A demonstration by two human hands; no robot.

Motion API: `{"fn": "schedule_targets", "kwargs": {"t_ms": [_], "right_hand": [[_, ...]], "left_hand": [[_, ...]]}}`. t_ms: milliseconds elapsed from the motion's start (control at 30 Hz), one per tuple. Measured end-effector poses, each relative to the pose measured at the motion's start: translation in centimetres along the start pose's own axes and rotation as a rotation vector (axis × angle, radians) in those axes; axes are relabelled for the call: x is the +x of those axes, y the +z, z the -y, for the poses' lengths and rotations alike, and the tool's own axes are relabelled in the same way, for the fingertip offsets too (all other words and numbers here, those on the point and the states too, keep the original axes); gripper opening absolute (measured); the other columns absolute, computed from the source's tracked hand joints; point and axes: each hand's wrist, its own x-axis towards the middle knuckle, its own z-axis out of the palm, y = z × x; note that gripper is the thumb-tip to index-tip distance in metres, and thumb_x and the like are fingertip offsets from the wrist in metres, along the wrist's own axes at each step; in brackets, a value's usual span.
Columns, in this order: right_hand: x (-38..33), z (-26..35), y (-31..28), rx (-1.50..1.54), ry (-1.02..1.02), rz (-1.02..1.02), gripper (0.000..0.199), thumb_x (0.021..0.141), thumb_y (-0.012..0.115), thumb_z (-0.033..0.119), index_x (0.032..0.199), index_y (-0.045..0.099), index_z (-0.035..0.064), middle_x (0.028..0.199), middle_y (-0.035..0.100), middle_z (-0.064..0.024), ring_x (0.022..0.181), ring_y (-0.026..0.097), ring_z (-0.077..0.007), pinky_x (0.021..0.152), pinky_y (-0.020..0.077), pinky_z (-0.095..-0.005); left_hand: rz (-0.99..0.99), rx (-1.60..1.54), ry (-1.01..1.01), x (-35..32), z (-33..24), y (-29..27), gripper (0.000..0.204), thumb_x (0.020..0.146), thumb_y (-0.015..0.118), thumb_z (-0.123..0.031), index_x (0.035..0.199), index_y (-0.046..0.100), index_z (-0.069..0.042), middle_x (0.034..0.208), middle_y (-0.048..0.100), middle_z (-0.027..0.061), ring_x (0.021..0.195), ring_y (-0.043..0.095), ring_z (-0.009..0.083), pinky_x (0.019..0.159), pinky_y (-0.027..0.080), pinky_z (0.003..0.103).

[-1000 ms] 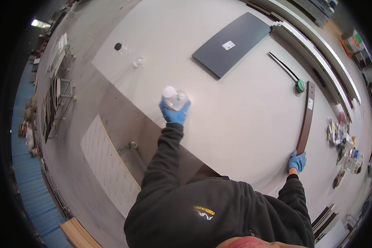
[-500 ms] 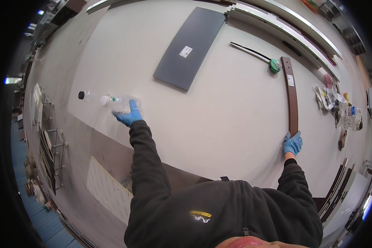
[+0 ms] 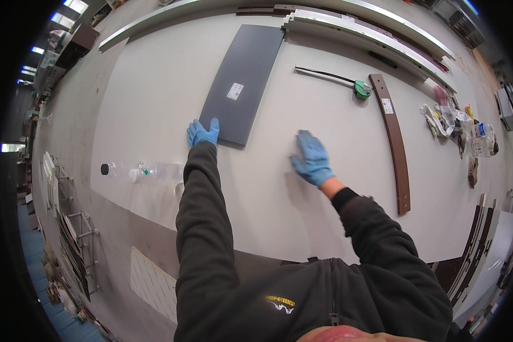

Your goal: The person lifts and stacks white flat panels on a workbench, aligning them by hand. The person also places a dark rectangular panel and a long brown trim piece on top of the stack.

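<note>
On the pale table top point(image 3: 256, 188) lies a dark grey flat panel point(image 3: 242, 77) with a white label. My left hand point(image 3: 202, 133), in a blue glove, is at the panel's near left corner, its fingers spread and the thumb over the edge. Further right, my right hand point(image 3: 312, 158), also gloved in blue, hovers over the table with its fingers stretched out and nothing in it. A long brown strip point(image 3: 392, 134) with a label lies right of that hand. Near the strip's far end sits a green tape measure point(image 3: 361, 89) with its blade drawn out.
Clear plastic bottles point(image 3: 166, 171) lie at the left, partly behind my left sleeve. Long metal profiles point(image 3: 370, 40) run along the far edge. Plastic bags and small items point(image 3: 442, 121) sit at the right. A slatted rack point(image 3: 467, 256) stands near the right edge.
My left hand has left the bottle and moved up to the grey panel. My right hand has let go of the brown strip and moved left over the table.
</note>
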Motion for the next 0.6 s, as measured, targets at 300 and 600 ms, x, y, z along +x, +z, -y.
{"fn": "schedule_targets", "kwargs": {"t_ms": [300, 600], "right_hand": [[6.8, 9.3, 6.1, 0.188, 0.423, -0.091, 0.074, 0.084, 0.069, 0.040, 0.143, 0.048, -0.0006, 0.146, 0.049, -0.0271, 0.140, 0.043, -0.0419, 0.118, 0.0330, -0.0488], [5.7, 3.3, -3.3, 0.872, 0.829, -0.028, 0.055, 0.096, 0.063, 0.036, 0.126, 0.060, -0.0098, 0.106, 0.070, -0.0212, 0.099, 0.068, -0.0288, 0.092, 0.0532, -0.0396]], "left_hand": [[0.158, -0.098, -0.055, -4.8, -3.0, -0.6, 0.086, 0.089, 0.061, -0.064, 0.139, 0.056, 0.005, 0.134, 0.062, 0.0294, 0.125, 0.060, 0.0422, 0.108, 0.046, 0.046], [0.836, -1.154, -0.279, -10.0, -4.3, -3.7, 0.045, 0.098, 0.067, -0.048, 0.105, 0.074, -0.004, 0.098, 0.074, 0.0091, 0.084, 0.070, 0.0202, 0.076, 0.058, 0.035]]}}
